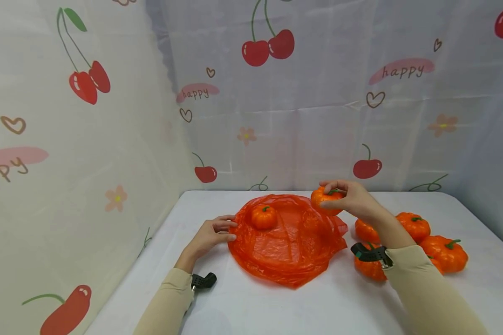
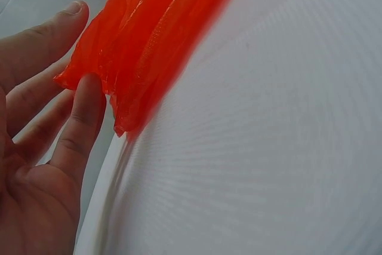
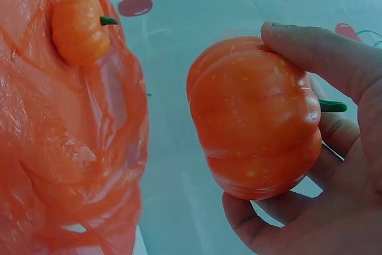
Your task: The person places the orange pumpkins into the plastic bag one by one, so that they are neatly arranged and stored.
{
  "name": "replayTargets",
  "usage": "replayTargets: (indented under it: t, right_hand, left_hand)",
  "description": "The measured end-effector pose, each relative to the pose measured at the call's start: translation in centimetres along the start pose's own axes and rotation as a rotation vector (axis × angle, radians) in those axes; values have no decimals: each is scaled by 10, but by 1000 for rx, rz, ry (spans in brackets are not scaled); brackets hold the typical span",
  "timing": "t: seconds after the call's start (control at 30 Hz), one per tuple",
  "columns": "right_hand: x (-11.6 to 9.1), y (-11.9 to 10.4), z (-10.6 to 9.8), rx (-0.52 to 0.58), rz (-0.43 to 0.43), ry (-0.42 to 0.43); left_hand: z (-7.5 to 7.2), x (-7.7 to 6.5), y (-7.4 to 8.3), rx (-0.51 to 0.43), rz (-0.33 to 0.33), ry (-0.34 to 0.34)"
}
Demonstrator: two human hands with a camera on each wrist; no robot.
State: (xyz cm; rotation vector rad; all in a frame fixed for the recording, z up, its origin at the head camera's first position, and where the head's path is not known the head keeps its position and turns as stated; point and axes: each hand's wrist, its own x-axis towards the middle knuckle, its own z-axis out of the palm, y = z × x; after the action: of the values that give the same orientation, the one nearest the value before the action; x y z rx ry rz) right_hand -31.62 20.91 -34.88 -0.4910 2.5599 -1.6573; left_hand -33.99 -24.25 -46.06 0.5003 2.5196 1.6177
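My right hand grips a small orange pumpkin with a green stem, raised over the right rim of a red plastic bag. In the right wrist view, thumb and fingers are wrapped about this pumpkin. The bag lies spread on the table with its mouth facing up. Another small pumpkin sits inside it at the back left. At the bag's left edge is my left hand, its fingers extended. The left wrist view has those fingers touching the crinkled plastic edge, with the thumb apart from them.
Several more pumpkins are grouped on the white table right of the bag, partly hidden behind the right forearm. A cherry-printed curtain hangs behind the table and along its left side.
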Motion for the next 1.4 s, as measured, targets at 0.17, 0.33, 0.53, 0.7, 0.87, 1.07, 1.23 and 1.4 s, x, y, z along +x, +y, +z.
replayTargets:
  t: [0.17, 0.33, 0.53, 0.7, 0.87, 1.07, 1.23, 1.4]
  right_hand:
    - [11, 4, 11, 6, -21, -8]
    - [25, 16, 23, 59, -20, -38]
    - [40, 27, 42, 58, -12, -77]
    - [54, 30, 58, 20, 8, -100]
    - [64, 36, 72, -24, -14, -111]
    - [68, 44, 84, -27, -54, -126]
    - [71, 45, 91, -39, -71, -137]
    - [74, 49, 95, -63, -80, -162]
  left_hand:
    - [-1, 1, 1, -4, 3, 4]
    - [-1, 1, -1, -5, 2, 3]
    - [0, 0, -4, -5, 4, -8]
    - [0, -1, -3, 3, -3, 2]
    - [0, 0, -2, 13, -7, 4]
    - [1, 0, 0, 9, -6, -3]
    - [0, 1, -1, 4, -9, -5]
    - [-1, 1, -4, -2, -10, -8]
